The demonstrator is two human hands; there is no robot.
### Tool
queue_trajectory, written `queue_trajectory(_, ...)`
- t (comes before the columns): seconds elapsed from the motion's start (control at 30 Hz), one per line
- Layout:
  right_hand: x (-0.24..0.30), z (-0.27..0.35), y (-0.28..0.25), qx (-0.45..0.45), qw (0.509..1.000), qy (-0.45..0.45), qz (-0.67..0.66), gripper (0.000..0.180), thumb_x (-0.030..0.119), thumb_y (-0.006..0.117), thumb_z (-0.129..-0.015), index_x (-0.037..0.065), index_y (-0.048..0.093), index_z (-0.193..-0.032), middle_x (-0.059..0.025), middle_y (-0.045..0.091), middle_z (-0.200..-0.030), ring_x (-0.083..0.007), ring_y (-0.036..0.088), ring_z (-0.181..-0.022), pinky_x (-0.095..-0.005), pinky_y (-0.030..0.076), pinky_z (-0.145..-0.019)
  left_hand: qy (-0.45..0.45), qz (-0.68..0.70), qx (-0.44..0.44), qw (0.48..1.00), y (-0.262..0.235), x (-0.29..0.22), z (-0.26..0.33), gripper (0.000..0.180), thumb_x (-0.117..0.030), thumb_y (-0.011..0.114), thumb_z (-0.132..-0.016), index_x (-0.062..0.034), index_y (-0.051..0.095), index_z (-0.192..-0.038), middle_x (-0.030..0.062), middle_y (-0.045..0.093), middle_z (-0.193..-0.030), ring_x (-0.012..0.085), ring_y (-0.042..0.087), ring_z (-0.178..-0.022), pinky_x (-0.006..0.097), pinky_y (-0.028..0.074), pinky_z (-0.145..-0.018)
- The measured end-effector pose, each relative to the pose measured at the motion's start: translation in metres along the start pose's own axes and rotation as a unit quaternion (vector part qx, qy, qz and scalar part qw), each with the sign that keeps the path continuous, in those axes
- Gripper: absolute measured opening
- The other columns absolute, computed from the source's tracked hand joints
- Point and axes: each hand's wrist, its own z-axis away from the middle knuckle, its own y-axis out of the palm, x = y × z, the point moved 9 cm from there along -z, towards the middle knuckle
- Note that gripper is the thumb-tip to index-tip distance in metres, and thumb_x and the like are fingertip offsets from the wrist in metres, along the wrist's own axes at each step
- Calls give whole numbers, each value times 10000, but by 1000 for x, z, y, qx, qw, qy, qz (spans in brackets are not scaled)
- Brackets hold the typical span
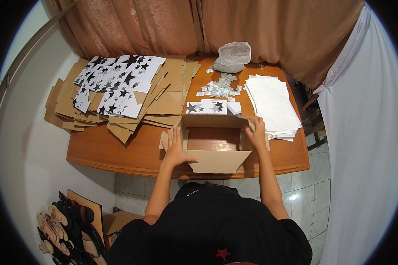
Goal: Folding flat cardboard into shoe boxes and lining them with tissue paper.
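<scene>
A brown cardboard box (221, 162) stands at the table's near edge, its top flaps spread. Inside it a glossy reddish-brown surface shows, apparently the tabletop seen through an open bottom. My left hand (175, 150) rests on the box's left side with fingers stretched and spread, the thumb along the near left corner. At the far right corner, my right hand (255, 133) has its fingers bent over the side wall and grips it. Just behind the box is a white panel with black and grey stars (206, 107); whether it belongs to the box I cannot tell.
Flat cardboard blanks (166, 99) lie piled at the left, with star-printed sheets (115, 81) on top. Small silvery packets (220, 88) lie scattered behind the box, near a clear plastic bag (234, 55). A white paper stack (272, 106) lies right. Shoes (59, 225) stand lower left.
</scene>
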Motion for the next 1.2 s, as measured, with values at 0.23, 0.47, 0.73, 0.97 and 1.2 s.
queue_trajectory(0.23, 51, 23, 3, 130, 986, -75, 68, 435, 258, 746, -630, 123, 648, -1032, -152, 494, -1173, -333, 435, -1089, -436, 386, -901, 7, 0, -32, 999, -14, -12, 8, 1490, -636, 788, -328, -102, -55, -1435, 184, 26, -1492, 375, -14, -1372, 623, -37, -1022)
queue_trajectory(0.47, 43, 32, 1, 135, 970, -46, 197, 426, 251, 726, -658, 139, 635, -1059, -151, 467, -1206, -333, 402, -1124, -468, 342, -933, 81, -85, 61, 991, 15, -58, -10, 1160, -681, 687, -500, -115, 251, -1414, 151, 90, -1495, 325, 30, -1382, 626, -46, -1019)
queue_trajectory(0.73, 18, 46, -78, -125, 969, 86, 193, 429, 388, 566, -820, 45, 604, -1076, -175, 505, -1156, -340, 437, -1102, -504, 318, -940, 113, -88, 118, 983, 55, -78, -20, 1149, -747, 600, -565, -111, 189, -1429, 190, -28, -1489, 400, -59, -1362, 636, -20, -1014)
queue_trajectory(0.97, -53, 86, -37, 17, 847, 345, -405, 527, 456, 324, -943, 16, 601, -1023, -87, 591, -1020, -186, 547, -958, -304, 441, -769, 109, -38, 130, 985, 59, -75, -13, 1132, -726, 620, -544, -147, 214, -1428, 181, -35, -1492, 402, -98, -1358, 651, -48, -1000)
queue_trajectory(1.2, 15, 43, 4, 69, 980, 109, -152, 361, 226, 645, -783, 27, 571, -1075, -179, 427, -1181, -292, 409, -1144, -385, 365, -939, 100, -53, 154, 981, 60, -76, -11, 1018, -702, 643, -531, -134, 409, -1343, 204, -53, -1486, 436, -137, -1340, 652, -70, -992)
